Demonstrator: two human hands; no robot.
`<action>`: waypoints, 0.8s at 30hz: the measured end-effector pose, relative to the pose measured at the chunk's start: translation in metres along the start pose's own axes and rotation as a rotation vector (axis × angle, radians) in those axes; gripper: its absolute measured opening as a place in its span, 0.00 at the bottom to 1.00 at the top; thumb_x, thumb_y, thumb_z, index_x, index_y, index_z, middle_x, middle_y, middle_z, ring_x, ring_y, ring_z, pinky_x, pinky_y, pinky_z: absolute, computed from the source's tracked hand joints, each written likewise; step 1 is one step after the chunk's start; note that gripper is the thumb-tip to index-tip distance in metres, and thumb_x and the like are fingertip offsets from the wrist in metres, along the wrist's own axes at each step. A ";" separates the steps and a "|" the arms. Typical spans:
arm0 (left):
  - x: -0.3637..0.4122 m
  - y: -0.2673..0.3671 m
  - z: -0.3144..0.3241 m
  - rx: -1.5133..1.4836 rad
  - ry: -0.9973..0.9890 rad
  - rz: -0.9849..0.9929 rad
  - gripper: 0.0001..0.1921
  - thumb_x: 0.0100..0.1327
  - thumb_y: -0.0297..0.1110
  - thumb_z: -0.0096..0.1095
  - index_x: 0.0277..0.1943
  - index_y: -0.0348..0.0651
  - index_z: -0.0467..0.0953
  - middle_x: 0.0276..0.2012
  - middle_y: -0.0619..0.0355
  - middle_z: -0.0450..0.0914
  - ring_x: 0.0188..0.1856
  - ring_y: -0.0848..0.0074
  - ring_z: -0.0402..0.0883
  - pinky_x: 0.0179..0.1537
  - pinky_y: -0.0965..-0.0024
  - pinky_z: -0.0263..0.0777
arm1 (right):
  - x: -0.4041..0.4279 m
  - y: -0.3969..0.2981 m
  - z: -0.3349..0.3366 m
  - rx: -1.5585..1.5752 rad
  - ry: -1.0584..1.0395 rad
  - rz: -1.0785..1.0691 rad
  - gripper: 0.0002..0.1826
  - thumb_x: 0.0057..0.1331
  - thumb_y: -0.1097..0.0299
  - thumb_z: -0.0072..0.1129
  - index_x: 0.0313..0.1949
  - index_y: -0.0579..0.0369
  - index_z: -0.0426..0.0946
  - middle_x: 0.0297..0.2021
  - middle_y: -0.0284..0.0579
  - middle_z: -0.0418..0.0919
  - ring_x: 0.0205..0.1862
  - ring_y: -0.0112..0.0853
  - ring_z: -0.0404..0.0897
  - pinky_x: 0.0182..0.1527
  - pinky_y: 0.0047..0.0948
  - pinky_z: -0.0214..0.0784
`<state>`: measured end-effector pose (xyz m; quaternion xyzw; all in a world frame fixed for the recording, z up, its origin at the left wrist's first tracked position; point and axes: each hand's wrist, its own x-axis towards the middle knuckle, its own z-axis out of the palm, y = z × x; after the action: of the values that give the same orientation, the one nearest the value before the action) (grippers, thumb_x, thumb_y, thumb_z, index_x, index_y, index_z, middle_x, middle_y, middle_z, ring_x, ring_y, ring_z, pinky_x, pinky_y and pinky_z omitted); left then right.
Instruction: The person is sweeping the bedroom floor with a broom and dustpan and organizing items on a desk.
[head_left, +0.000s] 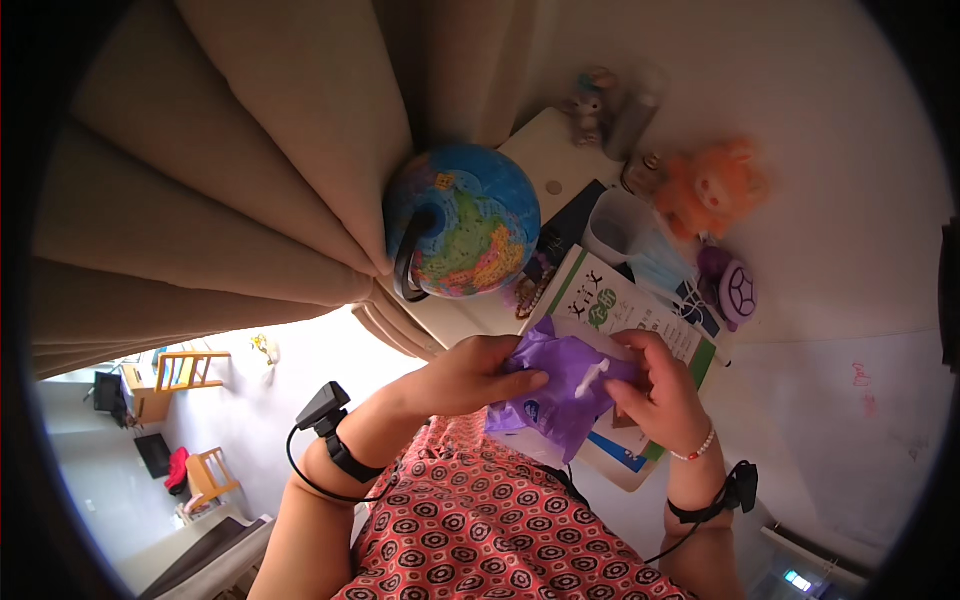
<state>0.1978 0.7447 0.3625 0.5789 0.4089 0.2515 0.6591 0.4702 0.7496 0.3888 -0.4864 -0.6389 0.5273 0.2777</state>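
A crumpled purple plastic tissue pack (559, 382) is held up between both hands in front of the body. A bit of white tissue (592, 379) pokes out of its opening. My left hand (480, 375) grips the pack's left side, the thumb lying on top. At the right side, my right hand (660, 390) pinches the edge of the pack near the opening, thumb and fingers close together. Beneath and behind the pack lies a book (630, 304) with a green-edged white cover bearing writing. The fingertips behind the pack are partly hidden.
A globe (469, 225) stands on the desk (472, 311) beside a beige curtain (247, 150). Beyond the book are a translucent plastic container (615, 225), a blue face mask (660, 266), beaded bracelets (531, 296), an orange plush toy (712, 187) and a purple object (739, 291) near the wall.
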 end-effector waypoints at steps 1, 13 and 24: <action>0.001 0.001 0.001 0.008 0.025 0.011 0.21 0.70 0.40 0.63 0.54 0.29 0.74 0.36 0.57 0.83 0.37 0.83 0.76 0.40 0.74 0.72 | 0.005 0.000 -0.001 -0.033 -0.038 0.040 0.21 0.65 0.73 0.63 0.55 0.60 0.68 0.36 0.45 0.83 0.24 0.24 0.80 0.26 0.23 0.71; -0.160 -0.047 -0.024 -0.167 0.439 -0.031 0.23 0.73 0.33 0.58 0.66 0.32 0.66 0.53 0.44 0.81 0.54 0.67 0.82 0.52 0.66 0.77 | 0.031 0.008 -0.001 -0.410 0.302 -0.060 0.24 0.63 0.73 0.65 0.56 0.62 0.69 0.39 0.47 0.78 0.26 0.29 0.80 0.31 0.28 0.72; -0.367 -0.235 0.059 0.794 0.990 -0.405 0.22 0.65 0.46 0.63 0.56 0.41 0.77 0.54 0.48 0.80 0.56 0.56 0.78 0.57 0.57 0.72 | -0.049 -0.054 0.196 -0.559 0.033 -0.633 0.15 0.64 0.77 0.61 0.51 0.59 0.76 0.36 0.37 0.74 0.28 0.21 0.67 0.30 0.21 0.62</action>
<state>0.0153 0.3686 0.2254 0.5057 0.8254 0.1893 0.1646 0.3003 0.6267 0.3910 -0.3310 -0.8709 0.2144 0.2933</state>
